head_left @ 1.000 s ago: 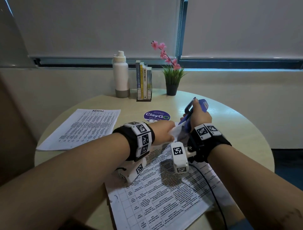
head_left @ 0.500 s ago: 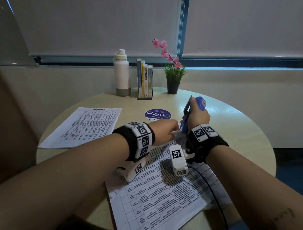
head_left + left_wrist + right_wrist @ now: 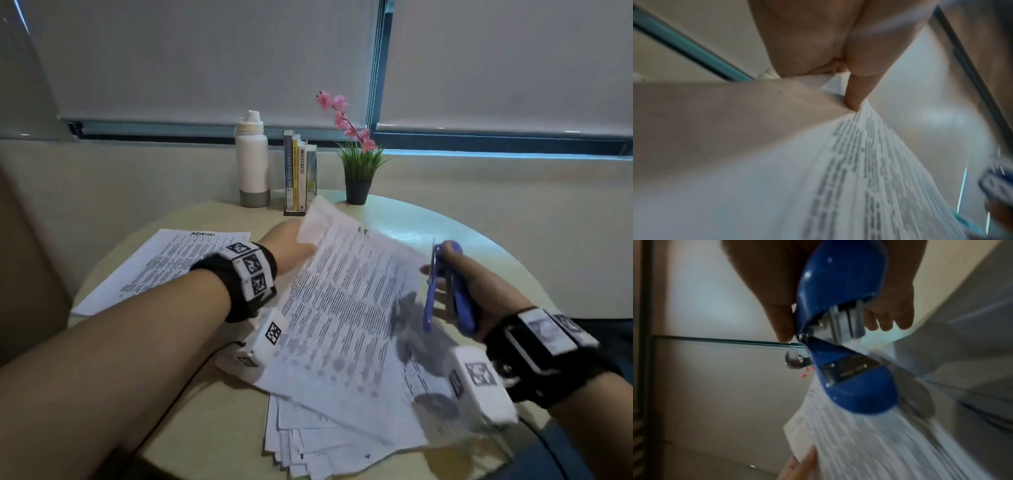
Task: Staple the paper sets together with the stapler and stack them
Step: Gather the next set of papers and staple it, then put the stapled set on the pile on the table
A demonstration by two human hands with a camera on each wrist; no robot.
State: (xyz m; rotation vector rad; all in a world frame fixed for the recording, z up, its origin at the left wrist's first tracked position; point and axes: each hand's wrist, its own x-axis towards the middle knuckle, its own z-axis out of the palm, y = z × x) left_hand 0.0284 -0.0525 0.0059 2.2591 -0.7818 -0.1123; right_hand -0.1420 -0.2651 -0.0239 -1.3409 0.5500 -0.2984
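Observation:
My left hand (image 3: 291, 246) pinches the top corner of a printed paper set (image 3: 346, 318) and holds it lifted and tilted above the table; in the left wrist view the thumb (image 3: 857, 94) presses on the paper set (image 3: 859, 186). My right hand (image 3: 459, 284) grips a blue stapler (image 3: 448, 291) to the right of the set, apart from it. The stapler (image 3: 842, 331) has its mouth open in the right wrist view, with the paper set (image 3: 869, 443) below it. A stapled set headed ADMIN (image 3: 171, 263) lies flat at the left. Several loose sheets (image 3: 308, 445) lie under the lifted set.
On the round pale table (image 3: 445, 226), at its far edge, stand a white bottle (image 3: 252, 161), a small row of books (image 3: 299, 174) and a potted plant with pink flowers (image 3: 358, 171). A wall and window blinds lie behind.
The left hand has lifted the paper set and swung it up and leftwards. The right hand has drawn the stapler away from the corner to the right, and the stapler has come off the paper.

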